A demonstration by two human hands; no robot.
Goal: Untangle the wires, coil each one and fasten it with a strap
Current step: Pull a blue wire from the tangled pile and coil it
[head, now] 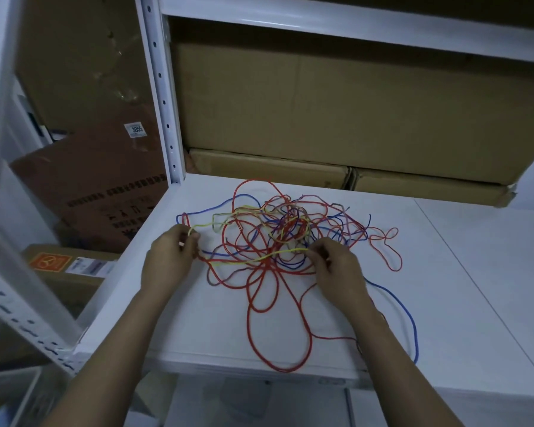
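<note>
A tangle of thin wires (285, 232) lies on the white shelf (444, 288): several red loops, a blue wire (409, 318) trailing to the front right, and a yellow wire (259, 258) crossing the heap. My left hand (170, 257) pinches the yellow wire's end at the tangle's left edge. My right hand (336, 266) pinches the same yellow wire at the tangle's front right, so the wire runs between both hands. One long red loop (285, 369) hangs over the shelf's front edge. No strap is visible.
Cardboard boxes (336, 112) fill the back of the shelf under an upper white shelf board. A white perforated upright (164, 97) stands at the back left. More cartons (90, 186) sit lower left, beyond the shelf's left edge.
</note>
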